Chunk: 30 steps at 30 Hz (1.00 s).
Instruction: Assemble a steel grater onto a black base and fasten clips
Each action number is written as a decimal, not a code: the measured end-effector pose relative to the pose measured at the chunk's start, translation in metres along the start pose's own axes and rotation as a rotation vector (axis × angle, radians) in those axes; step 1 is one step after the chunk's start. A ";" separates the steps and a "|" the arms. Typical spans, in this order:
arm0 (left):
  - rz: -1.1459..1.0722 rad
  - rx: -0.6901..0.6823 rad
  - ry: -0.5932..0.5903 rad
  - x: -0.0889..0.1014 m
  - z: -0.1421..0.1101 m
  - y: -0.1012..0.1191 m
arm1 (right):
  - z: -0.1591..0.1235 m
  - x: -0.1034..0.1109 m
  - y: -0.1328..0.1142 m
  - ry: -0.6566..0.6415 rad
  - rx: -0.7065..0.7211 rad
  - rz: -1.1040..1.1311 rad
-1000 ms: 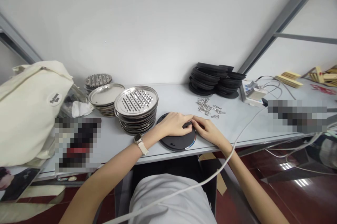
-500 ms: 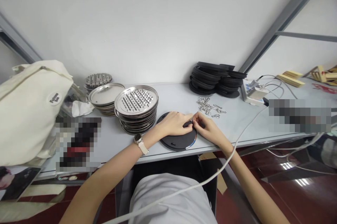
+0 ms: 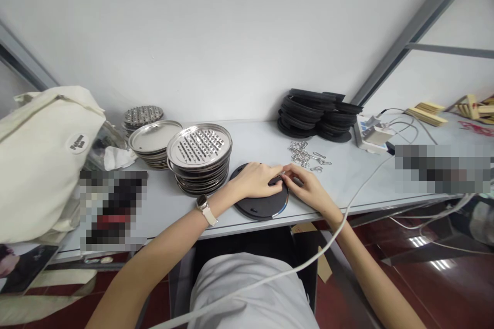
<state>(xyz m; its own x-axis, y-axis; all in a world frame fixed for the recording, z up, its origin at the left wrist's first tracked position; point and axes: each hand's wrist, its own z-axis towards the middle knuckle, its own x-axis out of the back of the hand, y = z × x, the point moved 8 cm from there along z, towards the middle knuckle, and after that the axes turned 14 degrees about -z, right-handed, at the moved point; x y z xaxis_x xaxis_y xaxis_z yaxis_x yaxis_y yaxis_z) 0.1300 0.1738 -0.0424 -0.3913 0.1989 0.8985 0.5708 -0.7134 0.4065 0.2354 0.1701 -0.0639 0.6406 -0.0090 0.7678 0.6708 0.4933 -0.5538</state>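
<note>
A flat black disc lies near the front edge of the table, with a coloured strip on its right rim and a small raised black tab low on its face. My left hand rests across the disc and grips it, index finger reaching toward the right rim. At that rim the fingertips of my right hand are pinched together, meeting my left index finger. Between them is a tiny metal piece, mostly hidden by the fingers. Just behind, loose small metal hooks and rings lie in a heap.
To the left stand stacks of round steel grater plates and plain steel discs. Black discs are piled at the back. A power strip sits right; a white cable crosses before me. A cream bag occupies the left end.
The fingertips of my right hand have shifted slightly, closing nearer to my left index finger at the rim. The disc and my left hand stay in place.
</note>
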 end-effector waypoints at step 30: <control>-0.021 0.016 -0.012 0.000 0.001 0.001 | -0.002 -0.007 0.008 -0.101 -0.030 0.052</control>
<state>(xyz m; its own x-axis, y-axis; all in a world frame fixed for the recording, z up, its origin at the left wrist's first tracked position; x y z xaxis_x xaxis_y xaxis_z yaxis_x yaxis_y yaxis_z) 0.1306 0.1738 -0.0417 -0.3949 0.2219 0.8915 0.5736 -0.6985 0.4279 0.2370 0.1720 -0.0743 0.6347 0.1042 0.7657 0.6495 0.4648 -0.6017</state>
